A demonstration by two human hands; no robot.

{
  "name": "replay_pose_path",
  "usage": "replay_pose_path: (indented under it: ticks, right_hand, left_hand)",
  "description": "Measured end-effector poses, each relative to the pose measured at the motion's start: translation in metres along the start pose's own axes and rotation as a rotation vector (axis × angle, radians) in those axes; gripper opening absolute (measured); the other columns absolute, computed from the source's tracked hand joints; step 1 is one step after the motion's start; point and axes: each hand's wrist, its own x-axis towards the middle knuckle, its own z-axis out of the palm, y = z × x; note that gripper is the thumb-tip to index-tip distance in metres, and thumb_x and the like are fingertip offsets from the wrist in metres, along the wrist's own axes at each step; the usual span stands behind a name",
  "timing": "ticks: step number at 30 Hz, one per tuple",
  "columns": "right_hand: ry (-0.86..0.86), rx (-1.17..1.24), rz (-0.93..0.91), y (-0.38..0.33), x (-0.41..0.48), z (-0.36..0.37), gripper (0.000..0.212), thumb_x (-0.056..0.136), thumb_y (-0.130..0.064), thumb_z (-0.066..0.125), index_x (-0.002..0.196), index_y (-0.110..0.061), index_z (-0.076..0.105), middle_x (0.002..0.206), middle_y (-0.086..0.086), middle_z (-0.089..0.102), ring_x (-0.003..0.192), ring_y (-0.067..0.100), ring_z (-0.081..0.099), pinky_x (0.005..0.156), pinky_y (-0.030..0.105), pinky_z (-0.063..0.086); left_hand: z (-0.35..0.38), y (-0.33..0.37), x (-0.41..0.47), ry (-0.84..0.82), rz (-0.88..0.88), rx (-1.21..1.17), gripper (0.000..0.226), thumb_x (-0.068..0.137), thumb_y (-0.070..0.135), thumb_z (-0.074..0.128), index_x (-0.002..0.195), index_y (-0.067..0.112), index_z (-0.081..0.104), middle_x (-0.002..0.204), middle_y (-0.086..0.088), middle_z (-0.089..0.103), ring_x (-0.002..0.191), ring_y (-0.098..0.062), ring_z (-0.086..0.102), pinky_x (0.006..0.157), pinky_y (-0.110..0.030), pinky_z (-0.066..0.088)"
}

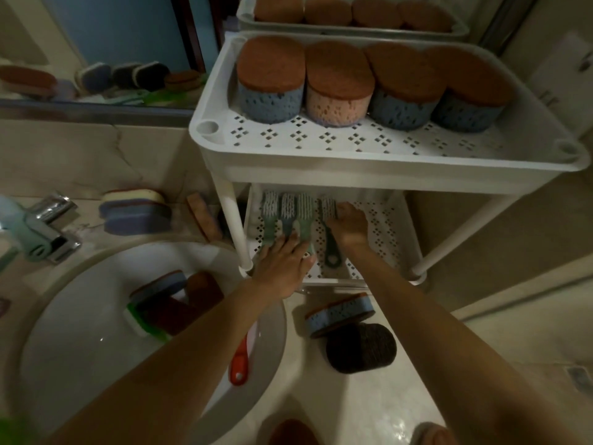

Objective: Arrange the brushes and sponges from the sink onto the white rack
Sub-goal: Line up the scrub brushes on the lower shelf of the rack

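The white rack (369, 165) stands right of the sink (80, 316). Its top shelf holds several brown-topped sponges (272, 81) in a row. On the lower shelf (394, 226) several brushes (287, 205) lie side by side, bristles away from me. My left hand (282, 264) lies flat on the handles of the left brushes, fingers straight. My right hand (349, 224) rests over the dark-handled brush (330, 255) at the right end of the row; its fingers curve at the bristle head. In the sink lie a blue sponge (160, 285), brown sponges (202, 290), a green-and-white scrubber (141, 322) and a red-handled brush (240, 361).
A chrome tap (54, 226) stands at the sink's back left. Stacked sponges (134, 210) and a brown sponge (205, 220) sit on the counter behind the sink. On the floor below the rack lie a blue sponge (340, 313) and a dark scourer (361, 346). A mirror (96, 49) lines the wall.
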Motion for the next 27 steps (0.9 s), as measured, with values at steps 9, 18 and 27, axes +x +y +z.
replay_pose_path:
  ticks: [9,18,27]
  right_hand:
    - [0.009,-0.02,-0.051,0.0,0.01,0.02,0.019,0.091,-0.011,0.045,0.097,-0.005,0.062,0.104,0.017,0.064,0.098,0.032,0.059,0.079,0.03,0.046]
    - [-0.025,0.175,-0.047,-0.011,-0.006,-0.003,0.024,0.087,-0.003,0.048,0.099,0.009,0.065,0.101,0.023,0.068,0.093,0.035,0.064,0.085,0.042,0.052]
    - [0.158,0.373,-0.107,-0.026,-0.085,-0.024,0.024,0.08,0.003,0.052,0.097,0.001,0.068,0.101,0.018,0.067,0.091,0.025,0.061,0.083,0.027,0.047]
  left_hand:
    - [0.004,0.001,0.003,0.03,0.004,-0.056,0.049,0.101,0.038,0.018,0.146,0.021,0.024,0.16,-0.001,0.006,0.147,-0.021,0.005,0.119,-0.045,0.01]
    - [0.002,-0.002,0.005,0.058,0.009,-0.127,0.046,0.101,0.034,0.021,0.141,0.015,0.033,0.156,-0.008,0.02,0.144,-0.023,0.019,0.116,-0.043,0.019]
    - [-0.037,0.024,-0.072,0.466,-0.081,-0.486,0.029,0.097,0.019,0.041,0.114,0.006,0.06,0.115,-0.013,0.063,0.108,-0.026,0.058,0.088,-0.028,0.041]
